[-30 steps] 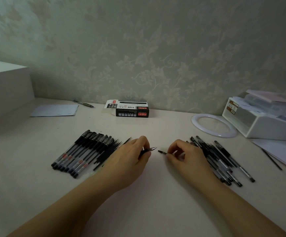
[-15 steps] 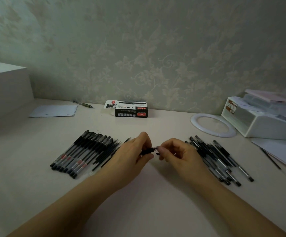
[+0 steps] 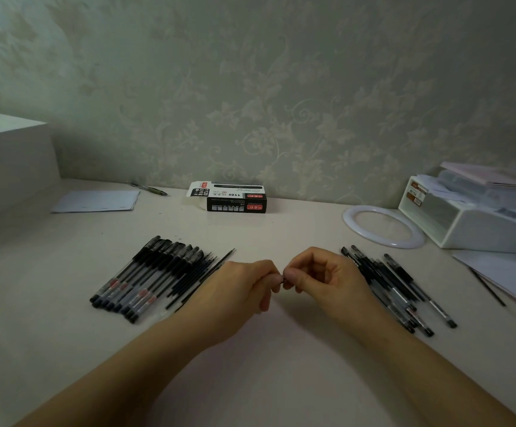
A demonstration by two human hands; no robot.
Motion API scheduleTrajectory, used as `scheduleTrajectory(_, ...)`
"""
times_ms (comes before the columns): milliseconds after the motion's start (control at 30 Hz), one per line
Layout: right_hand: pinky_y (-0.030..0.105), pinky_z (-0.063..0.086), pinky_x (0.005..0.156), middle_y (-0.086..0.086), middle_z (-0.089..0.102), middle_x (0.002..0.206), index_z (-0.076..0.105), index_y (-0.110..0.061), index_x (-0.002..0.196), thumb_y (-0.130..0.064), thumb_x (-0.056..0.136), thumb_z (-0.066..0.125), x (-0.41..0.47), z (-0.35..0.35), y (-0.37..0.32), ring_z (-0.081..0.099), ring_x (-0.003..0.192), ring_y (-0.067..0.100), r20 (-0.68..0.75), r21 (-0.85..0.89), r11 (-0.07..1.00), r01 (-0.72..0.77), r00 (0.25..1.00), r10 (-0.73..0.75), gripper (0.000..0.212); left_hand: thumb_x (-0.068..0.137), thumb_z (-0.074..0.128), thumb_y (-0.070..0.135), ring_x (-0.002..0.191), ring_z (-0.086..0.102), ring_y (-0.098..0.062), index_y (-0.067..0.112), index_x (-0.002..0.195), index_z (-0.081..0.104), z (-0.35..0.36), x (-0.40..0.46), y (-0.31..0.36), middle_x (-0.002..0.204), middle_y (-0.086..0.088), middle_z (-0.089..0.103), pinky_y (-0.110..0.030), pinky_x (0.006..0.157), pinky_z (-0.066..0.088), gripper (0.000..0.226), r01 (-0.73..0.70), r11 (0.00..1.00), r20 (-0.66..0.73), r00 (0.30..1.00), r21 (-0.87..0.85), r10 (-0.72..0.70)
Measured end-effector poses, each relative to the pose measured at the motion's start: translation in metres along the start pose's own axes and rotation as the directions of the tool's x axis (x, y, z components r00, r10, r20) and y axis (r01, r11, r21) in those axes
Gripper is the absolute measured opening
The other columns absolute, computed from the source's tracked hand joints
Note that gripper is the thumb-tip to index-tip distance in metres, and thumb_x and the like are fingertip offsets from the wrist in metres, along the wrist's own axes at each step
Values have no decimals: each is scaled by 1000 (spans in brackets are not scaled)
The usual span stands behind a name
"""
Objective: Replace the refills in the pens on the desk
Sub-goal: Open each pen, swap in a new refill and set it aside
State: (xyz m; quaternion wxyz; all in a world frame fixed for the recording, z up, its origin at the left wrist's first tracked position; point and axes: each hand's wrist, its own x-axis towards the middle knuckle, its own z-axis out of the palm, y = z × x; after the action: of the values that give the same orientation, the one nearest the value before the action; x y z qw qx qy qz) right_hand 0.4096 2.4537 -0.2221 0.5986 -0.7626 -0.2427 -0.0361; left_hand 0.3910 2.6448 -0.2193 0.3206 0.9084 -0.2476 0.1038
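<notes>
Two hands meet at the centre of the desk (image 3: 266, 380) in the head view, the only view supplied. A second ago the left hand (image 3: 244, 288) held a pen with its metal tip exposed, while the right hand (image 3: 327, 278) pinched a small dark piece a short way off. Half a second ago the two had closed the gap, and now the fingertips of both hands touch around a small dark part (image 3: 282, 278). Only this sliver of the pen shows between them; the barrel is hidden in the left hand's curled fingers. The right thumb and forefinger pinch the dark end. Whether it is a cap or a tip section cannot be told. Judged from this, one pen is being closed up or screwed together, so one refill change is near its end.

To the left lies a neat row of capped pens (image 3: 145, 275), clear barrels with black caps and red label marks, with thin dark loose refills (image 3: 202, 277) just beside it, reaching under the left wrist. To the right lies a looser pile of similar pens (image 3: 404, 291), touching the right hand's outer edge. Which group is finished cannot be told. A black pen box (image 3: 235, 200) stands near the wall.
</notes>
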Motion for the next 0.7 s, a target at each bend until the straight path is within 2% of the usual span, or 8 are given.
scheduleTrajectory(233, 27, 57, 86, -1, 73, 95, 69, -22, 101, -8, 84, 74, -1, 1, 4, 70, 91, 15, -5, -19, 1000, -22, 1000, 22, 23, 97, 46, 35, 60, 55, -5, 27, 91, 58, 0, -1, 0, 66, 10, 61, -33, 59, 48, 15, 17, 1000, -29, 999, 10, -17)
scheduleTrajectory(300, 26, 56, 83, -5, 73, 96, 69, -28, 102, -27, 84, 74, -1, 2, 5, 69, 91, 12, -44, -59, 997, -39, 998, 36, 18, 97, 46, 35, 61, 56, -6, 28, 91, 58, -1, 0, -1, 67, 9, 62, -35, 61, 49, 15, 21, 1000, -43, 999, 4, -21)
scheduleTrajectory(367, 26, 55, 78, -5, 73, 86, 70, -29, 91, -47, 82, 67, 0, 2, 5, 69, 83, 10, -70, -118, 991, -56, 996, 48, 20, 97, 46, 35, 60, 56, -6, 28, 91, 58, -1, 0, 0, 67, 9, 62, -35, 61, 49, 16, 15, 1000, -42, 999, 3, -15)
scheduleTrajectory(400, 27, 54, 75, -4, 73, 79, 71, -29, 84, -50, 82, 64, -1, 2, 5, 69, 77, 9, -62, -140, 988, -59, 997, 51, 22, 97, 46, 36, 60, 56, -6, 27, 90, 58, 0, -1, 0, 66, 9, 61, -34, 59, 48, 17, 9, 1000, -36, 999, 5, -9)
scheduleTrajectory(467, 31, 53, 71, -3, 71, 72, 71, -28, 78, -44, 86, 64, -1, 1, 5, 67, 71, 12, -35, -172, 984, -55, 998, 50, 19, 97, 45, 37, 59, 54, -5, 27, 90, 58, 0, -1, 1, 65, 10, 60, -31, 57, 47, 18, 4, 1000, -28, 1000, 6, -3)
scheduleTrajectory(533, 33, 54, 74, -3, 72, 77, 71, -29, 82, -28, 90, 68, -1, 0, 6, 68, 76, 14, -17, -171, 985, -33, 999, 30, 8, 97, 46, 37, 59, 54, -5, 27, 92, 59, 0, -1, 0, 66, 10, 61, -32, 58, 48, 17, 11, 1000, -27, 1000, 6, -11)
scheduleTrajectory(600, 29, 55, 76, -6, 72, 89, 70, -30, 88, -16, 89, 70, 0, -1, 7, 66, 83, 12, -10, -165, 986, -12, 1000, 11, 14, 97, 46, 36, 61, 56, -6, 26, 93, 59, 0, 0, -1, 66, 10, 61, -33, 60, 48, 17, 22, 1000, -36, 999, 6, -22)
scheduleTrajectory(700, 22, 54, 77, -14, 70, 99, 67, -35, 97, -30, 88, 71, 0, 2, 7, 65, 87, 7, -10, -163, 986, -25, 1000, 24, 11, 96, 45, 37, 62, 56, -5, 28, 91, 58, 1, 0, -2, 66, 10, 61, -32, 60, 48, 17, 25, 1000, -45, 999, 8, -24)
